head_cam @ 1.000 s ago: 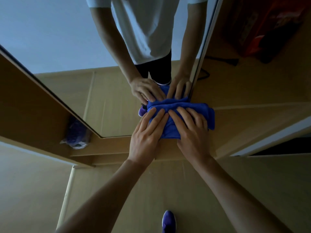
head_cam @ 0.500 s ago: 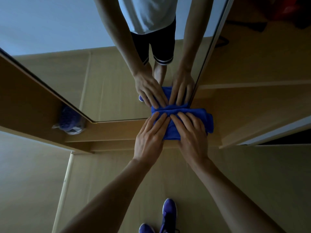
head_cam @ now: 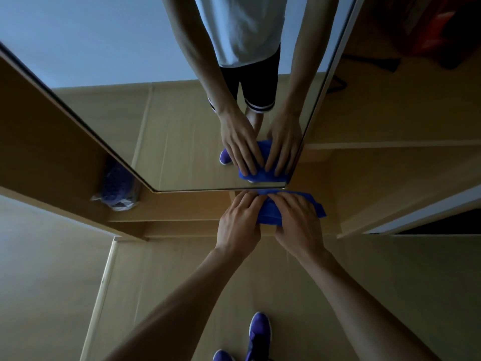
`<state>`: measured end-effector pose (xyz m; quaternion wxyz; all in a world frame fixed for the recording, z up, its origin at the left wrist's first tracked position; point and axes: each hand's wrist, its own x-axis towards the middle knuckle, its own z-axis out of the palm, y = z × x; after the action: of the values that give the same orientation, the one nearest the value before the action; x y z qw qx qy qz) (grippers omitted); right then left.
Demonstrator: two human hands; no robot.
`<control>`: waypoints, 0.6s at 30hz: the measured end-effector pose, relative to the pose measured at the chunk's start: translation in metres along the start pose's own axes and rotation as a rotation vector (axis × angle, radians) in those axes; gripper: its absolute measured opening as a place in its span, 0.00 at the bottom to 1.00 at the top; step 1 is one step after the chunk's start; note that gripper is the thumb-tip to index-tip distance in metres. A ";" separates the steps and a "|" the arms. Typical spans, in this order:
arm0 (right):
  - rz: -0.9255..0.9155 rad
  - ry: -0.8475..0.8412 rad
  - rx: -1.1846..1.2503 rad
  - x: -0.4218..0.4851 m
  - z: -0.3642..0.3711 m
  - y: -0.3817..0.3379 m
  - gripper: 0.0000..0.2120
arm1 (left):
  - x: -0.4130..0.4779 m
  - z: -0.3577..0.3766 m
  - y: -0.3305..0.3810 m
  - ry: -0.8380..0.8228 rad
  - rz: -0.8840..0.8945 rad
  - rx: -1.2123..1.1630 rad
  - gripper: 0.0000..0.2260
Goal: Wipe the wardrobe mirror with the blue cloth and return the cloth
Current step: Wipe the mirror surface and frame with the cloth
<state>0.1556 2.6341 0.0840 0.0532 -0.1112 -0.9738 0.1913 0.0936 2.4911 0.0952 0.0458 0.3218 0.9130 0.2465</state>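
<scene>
The wardrobe mirror [head_cam: 161, 113] fills the upper middle of the head view, its bottom edge running across the centre. A folded blue cloth [head_cam: 270, 213] lies just below that edge, near the mirror's lower right corner, on the wooden wardrobe front. My left hand [head_cam: 239, 221] presses on the cloth's left part and my right hand [head_cam: 299, 222] on its right part, fingers pointing at the glass. Most of the cloth is hidden under my palms. The mirror shows the reflection of both hands and the cloth.
A plastic bag with something blue [head_cam: 117, 190] sits in the open wooden compartment at left. The wardrobe's wooden frame [head_cam: 377, 183] runs along the mirror's right side. My purple shoes [head_cam: 257, 332] stand on the wood floor below. Dark red items [head_cam: 437, 27] are at top right.
Both hands and the cloth have slid down past the mirror's bottom edge onto the wood below. The camera has tilted down a little, showing more of my shoes.
</scene>
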 end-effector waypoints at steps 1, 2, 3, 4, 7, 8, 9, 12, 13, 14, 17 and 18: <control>-0.003 -0.007 0.000 -0.002 -0.010 -0.003 0.28 | -0.003 -0.009 0.006 0.007 0.003 -0.009 0.23; -0.007 -0.011 0.002 -0.004 -0.020 -0.006 0.29 | -0.006 -0.018 0.011 0.020 0.010 -0.021 0.23; -0.012 -0.014 0.005 -0.006 -0.030 -0.011 0.29 | -0.009 -0.029 0.017 0.037 0.022 -0.036 0.24; -0.021 -0.014 0.005 -0.008 -0.040 -0.016 0.30 | -0.011 -0.041 0.022 0.059 0.040 -0.052 0.24; -0.058 0.034 -0.002 -0.012 -0.075 -0.034 0.33 | -0.013 -0.084 0.035 0.127 0.128 -0.068 0.23; -0.068 0.066 0.005 -0.012 -0.088 -0.041 0.32 | -0.012 -0.100 0.039 0.139 0.164 -0.066 0.22; -0.078 0.098 0.018 -0.011 -0.101 -0.048 0.31 | -0.010 -0.116 0.042 0.149 0.203 -0.062 0.21; -0.111 0.141 0.094 -0.004 -0.142 -0.070 0.23 | -0.006 -0.161 0.052 0.193 0.312 -0.048 0.19; -0.121 0.142 0.105 -0.001 -0.155 -0.078 0.21 | -0.005 -0.175 0.055 0.212 0.335 -0.047 0.20; -0.128 0.147 0.115 0.003 -0.169 -0.087 0.19 | -0.005 -0.188 0.059 0.232 0.350 -0.048 0.20; -0.146 0.163 0.207 0.013 -0.209 -0.114 0.18 | -0.004 -0.227 0.072 0.321 0.385 -0.050 0.22; -0.162 0.169 0.235 0.015 -0.223 -0.123 0.19 | -0.003 -0.241 0.077 0.361 0.399 -0.045 0.21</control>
<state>0.1493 2.6073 0.3376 0.1631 -0.0408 -0.9425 0.2888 0.0814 2.4398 0.3427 -0.1600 0.4451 0.8192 0.3244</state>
